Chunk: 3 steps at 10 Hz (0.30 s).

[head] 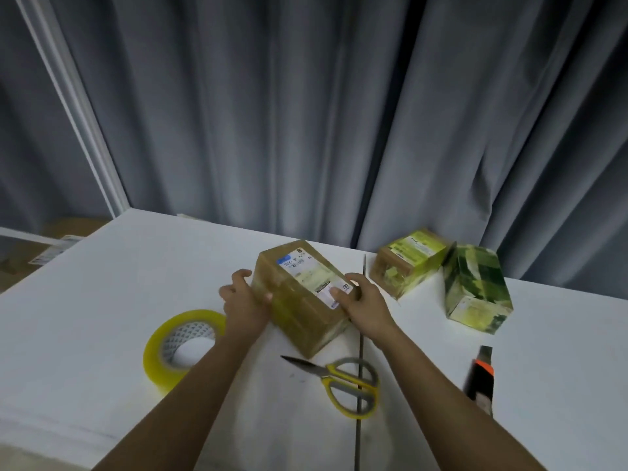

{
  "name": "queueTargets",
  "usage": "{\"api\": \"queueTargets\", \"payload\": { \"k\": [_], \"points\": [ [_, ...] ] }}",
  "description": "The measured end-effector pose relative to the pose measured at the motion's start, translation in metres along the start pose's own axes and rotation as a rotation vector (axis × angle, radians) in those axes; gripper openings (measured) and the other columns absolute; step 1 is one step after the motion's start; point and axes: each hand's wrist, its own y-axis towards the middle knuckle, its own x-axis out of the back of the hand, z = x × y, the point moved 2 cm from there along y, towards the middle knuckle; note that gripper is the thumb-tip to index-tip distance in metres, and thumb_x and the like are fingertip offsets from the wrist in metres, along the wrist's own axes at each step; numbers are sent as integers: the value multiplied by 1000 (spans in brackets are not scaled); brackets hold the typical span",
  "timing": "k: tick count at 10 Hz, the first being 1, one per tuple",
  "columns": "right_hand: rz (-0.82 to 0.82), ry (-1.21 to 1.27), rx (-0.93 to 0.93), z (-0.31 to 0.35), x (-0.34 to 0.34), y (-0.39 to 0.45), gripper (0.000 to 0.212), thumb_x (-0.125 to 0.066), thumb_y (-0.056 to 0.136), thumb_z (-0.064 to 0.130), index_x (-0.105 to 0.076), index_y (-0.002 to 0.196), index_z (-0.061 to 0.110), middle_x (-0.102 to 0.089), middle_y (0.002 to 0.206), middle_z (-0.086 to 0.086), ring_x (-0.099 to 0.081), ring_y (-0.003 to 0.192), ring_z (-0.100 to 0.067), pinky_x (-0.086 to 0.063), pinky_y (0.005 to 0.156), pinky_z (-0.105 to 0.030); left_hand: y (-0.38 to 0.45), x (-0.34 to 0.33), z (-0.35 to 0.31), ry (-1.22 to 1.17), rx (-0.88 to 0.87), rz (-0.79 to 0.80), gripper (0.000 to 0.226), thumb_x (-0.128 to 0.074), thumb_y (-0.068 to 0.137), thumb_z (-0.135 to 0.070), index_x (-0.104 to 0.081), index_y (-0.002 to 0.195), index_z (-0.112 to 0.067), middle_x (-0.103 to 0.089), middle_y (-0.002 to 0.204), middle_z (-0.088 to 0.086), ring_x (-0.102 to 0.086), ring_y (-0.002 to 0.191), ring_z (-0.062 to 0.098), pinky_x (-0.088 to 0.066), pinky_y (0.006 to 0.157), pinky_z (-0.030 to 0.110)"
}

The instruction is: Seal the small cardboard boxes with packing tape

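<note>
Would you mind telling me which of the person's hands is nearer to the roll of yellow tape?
Left. The left hand grips the brown box's left side, just beyond the tape roll. The right hand holds the box's opposite side, farther away.

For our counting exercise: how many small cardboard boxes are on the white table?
3. A brown taped cardboard box sits mid-table, held between both hands; a green-printed brown box sits at the back right; a green patterned box sits beside it, farther right. None appears hidden.

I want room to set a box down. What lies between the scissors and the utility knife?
In the head view, only bare white table lies between the scissors and the utility knife.
</note>
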Motion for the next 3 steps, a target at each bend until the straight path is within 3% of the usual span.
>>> {"api": "queueTargets", "payload": {
  "k": [1,2,3],
  "points": [
    [-169,-150,-15,7,-18,16,35,-56,94,30,-53,126,19,-53,123,-8,-58,108,-26,-47,91,-35,7,-15,-15,-338,135,170,20,-47,97,-11,-41,116,-11,-51,116,19,-59,84,23,-58,65,35],
    [-224,-311,-91,14,-26,31,35,-45,98,33,-48,131,20,-44,131,-14,-50,116,-33,-42,92,-37,16,-20,-34,-296,1,204,28,-43,99,-14,-49,126,-14,-56,121,6,-54,96,14,-52,75,24],
    [-180,-360,-28,28,-22,32,40,-47,97,32,-47,134,17,-42,134,-15,-44,123,-32,-38,98,-35,19,-14,-50,-230,-99,211,36,-42,99,-14,-51,133,-14,-56,131,0,-57,110,16,-48,92,27]
  ]
}}
